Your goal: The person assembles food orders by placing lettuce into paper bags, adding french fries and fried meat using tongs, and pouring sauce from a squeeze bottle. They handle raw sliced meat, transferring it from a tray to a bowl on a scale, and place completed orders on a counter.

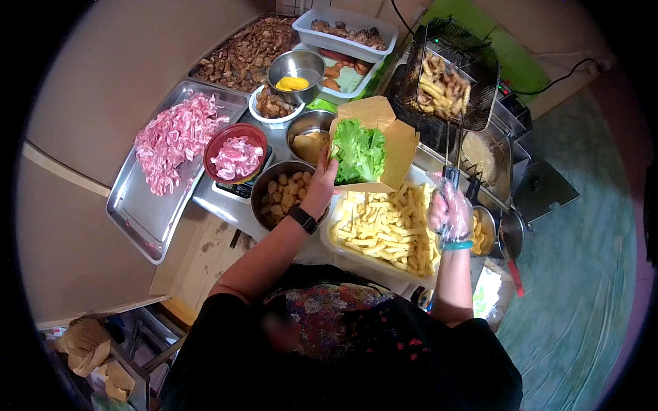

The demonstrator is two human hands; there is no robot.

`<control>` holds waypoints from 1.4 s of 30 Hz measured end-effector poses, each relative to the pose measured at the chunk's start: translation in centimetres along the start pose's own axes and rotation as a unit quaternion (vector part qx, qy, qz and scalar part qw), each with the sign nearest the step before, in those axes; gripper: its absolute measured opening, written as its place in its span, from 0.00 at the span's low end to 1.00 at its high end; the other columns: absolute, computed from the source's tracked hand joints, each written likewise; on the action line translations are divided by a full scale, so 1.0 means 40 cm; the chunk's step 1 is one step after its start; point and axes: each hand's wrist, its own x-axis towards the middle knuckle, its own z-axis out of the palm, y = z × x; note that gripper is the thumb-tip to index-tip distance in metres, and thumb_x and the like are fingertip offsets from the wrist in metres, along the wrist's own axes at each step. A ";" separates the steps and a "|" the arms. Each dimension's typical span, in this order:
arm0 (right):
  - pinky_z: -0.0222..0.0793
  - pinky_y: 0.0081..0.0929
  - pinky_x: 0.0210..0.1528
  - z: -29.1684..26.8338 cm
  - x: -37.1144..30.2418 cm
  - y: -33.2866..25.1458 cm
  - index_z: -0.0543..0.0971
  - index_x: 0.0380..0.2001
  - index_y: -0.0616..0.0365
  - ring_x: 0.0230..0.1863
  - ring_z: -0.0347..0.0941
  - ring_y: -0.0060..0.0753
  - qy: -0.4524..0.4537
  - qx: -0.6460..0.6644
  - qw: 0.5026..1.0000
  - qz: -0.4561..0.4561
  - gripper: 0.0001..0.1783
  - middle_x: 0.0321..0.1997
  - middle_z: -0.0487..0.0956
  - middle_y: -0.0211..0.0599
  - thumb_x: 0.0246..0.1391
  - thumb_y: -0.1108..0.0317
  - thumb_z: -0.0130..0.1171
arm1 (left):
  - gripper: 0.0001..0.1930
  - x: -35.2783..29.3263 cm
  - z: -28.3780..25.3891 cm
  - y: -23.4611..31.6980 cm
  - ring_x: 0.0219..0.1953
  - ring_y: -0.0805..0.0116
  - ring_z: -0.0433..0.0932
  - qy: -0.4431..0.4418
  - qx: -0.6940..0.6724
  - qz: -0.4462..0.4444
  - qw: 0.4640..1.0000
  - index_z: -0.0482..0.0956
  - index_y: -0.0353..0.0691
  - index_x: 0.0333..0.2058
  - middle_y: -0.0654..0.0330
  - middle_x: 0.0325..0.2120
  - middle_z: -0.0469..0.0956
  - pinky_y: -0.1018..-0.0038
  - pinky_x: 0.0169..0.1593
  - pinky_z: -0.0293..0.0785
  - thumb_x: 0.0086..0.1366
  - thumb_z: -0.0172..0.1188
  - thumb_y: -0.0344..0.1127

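Plainly, the left grip (325, 185) holds a cardboard box (399, 145) (lettuce (358, 151) inside), the gloved right grip (450, 214) a fryer-basket handle (450, 175).

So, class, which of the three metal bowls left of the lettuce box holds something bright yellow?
The top bowl in the picture; the middle bowl holds tan food and the bottom bowl round brown pieces.

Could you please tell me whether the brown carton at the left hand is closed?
No, the brown carton held by the left hand is open, with green lettuce plainly showing inside.
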 end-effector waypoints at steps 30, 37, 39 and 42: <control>0.65 0.27 0.24 -0.053 -0.042 0.203 0.70 0.33 0.58 0.21 0.71 0.38 0.108 -0.585 0.743 -0.306 0.12 0.20 0.73 0.41 0.40 0.73 0.55 | 0.29 -0.040 0.024 0.053 0.56 0.63 0.53 0.004 -0.128 -0.056 0.990 0.46 0.40 0.57 0.57 0.57 0.47 0.65 0.43 0.71 0.64 0.29 0.54; 0.65 0.28 0.25 -0.061 -0.043 0.189 0.69 0.37 0.61 0.21 0.69 0.34 0.096 -0.592 0.737 -0.312 0.17 0.20 0.71 0.40 0.37 0.75 0.49 | 0.33 -0.037 0.024 0.093 0.58 0.61 0.51 0.001 -0.126 -0.064 0.990 0.42 0.36 0.58 0.54 0.59 0.43 0.65 0.46 0.68 0.62 0.29 0.57; 0.63 0.26 0.24 -0.076 -0.030 0.201 0.69 0.37 0.60 0.20 0.67 0.31 0.112 -0.592 0.741 -0.297 0.18 0.19 0.70 0.38 0.37 0.76 0.49 | 0.36 -0.039 0.029 0.096 0.58 0.59 0.49 0.001 -0.130 -0.059 0.990 0.41 0.36 0.58 0.53 0.59 0.42 0.65 0.47 0.68 0.61 0.31 0.58; 0.62 0.27 0.21 -0.072 -0.040 0.201 0.70 0.37 0.59 0.18 0.68 0.31 0.101 -0.582 0.762 -0.265 0.16 0.18 0.71 0.39 0.40 0.75 0.51 | 0.35 -0.058 0.029 0.083 0.59 0.59 0.49 0.005 -0.104 -0.088 0.991 0.40 0.36 0.58 0.53 0.59 0.42 0.64 0.47 0.67 0.62 0.30 0.57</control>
